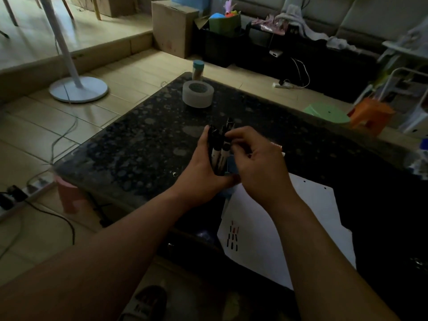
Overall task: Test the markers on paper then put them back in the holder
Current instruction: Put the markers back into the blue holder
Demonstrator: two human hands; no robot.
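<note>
Several markers (220,149) with black caps and white barrels stand upright in a blue holder (231,166) on the dark table (139,147). My left hand (203,172) wraps around the holder and the markers from the left. My right hand (257,158) reaches in from the right, its fingertips pinching the upper part of one marker. A white sheet of paper (278,223) lies near the table's front edge, with short red and black test strokes (232,236) on it. My right hand hides much of the holder.
A roll of tape (198,93) and a small jar with a blue lid (198,70) sit at the table's far end. A fan stand (78,89) and cables are on the floor at left. An orange stool (370,114) stands at right.
</note>
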